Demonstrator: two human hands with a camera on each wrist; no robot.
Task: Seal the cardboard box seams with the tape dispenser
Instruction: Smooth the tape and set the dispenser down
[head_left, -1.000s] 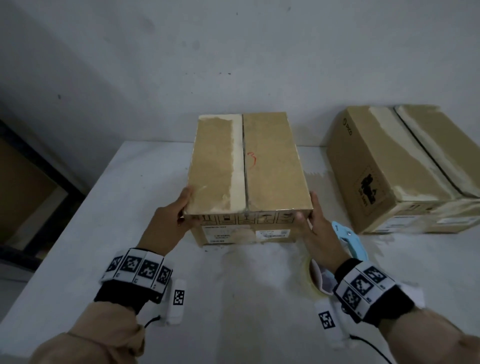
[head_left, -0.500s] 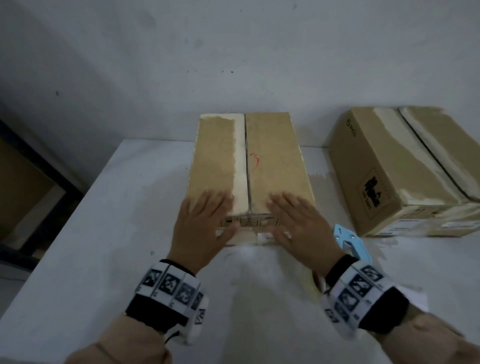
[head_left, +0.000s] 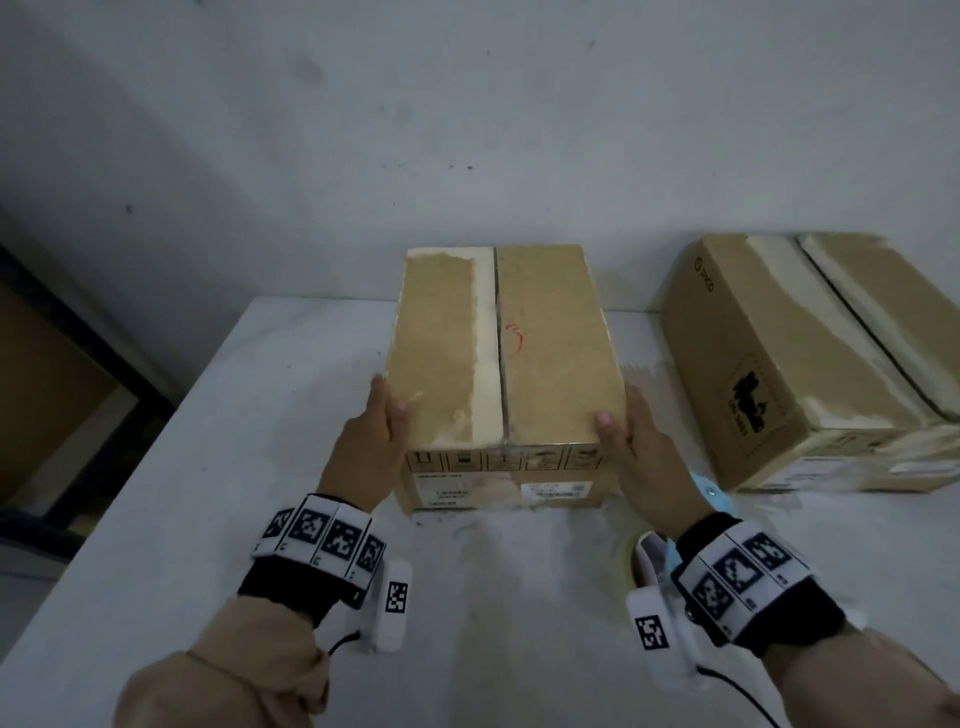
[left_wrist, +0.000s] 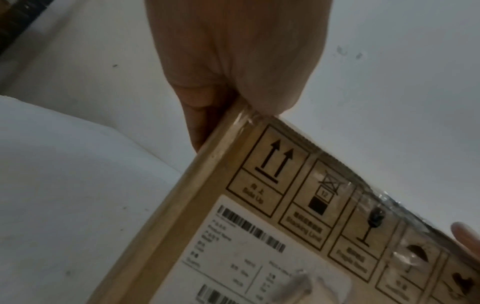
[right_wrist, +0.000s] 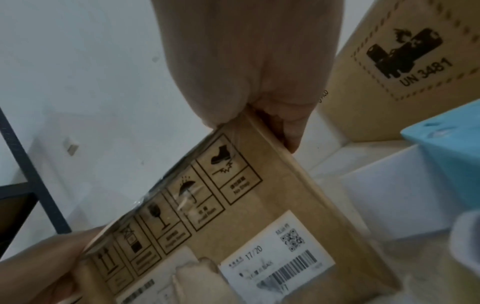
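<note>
A brown cardboard box (head_left: 506, 364) stands lengthwise on the white table (head_left: 208, 467), its top seam running away from me. My left hand (head_left: 382, 421) grips its near left corner, thumb on top and fingers down the side (left_wrist: 228, 98). My right hand (head_left: 623, 431) grips the near right corner the same way (right_wrist: 259, 115). Wrinkled clear tape lies along the box's (left_wrist: 259, 236) near top edge. The light blue tape dispenser (head_left: 711, 493) lies on the table behind my right wrist, mostly hidden; neither hand touches it. It also shows in the right wrist view (right_wrist: 446, 154).
A second, larger cardboard box (head_left: 810, 364) sits close on the right, just beyond the dispenser. A grey wall rises right behind both boxes. A dark-framed shelf (head_left: 78, 389) stands off the table's left edge.
Half a second ago both hands lay flat on the box's top near the front edge. Now they have moved out to the near corners and grip the sides, as they did a second ago.
</note>
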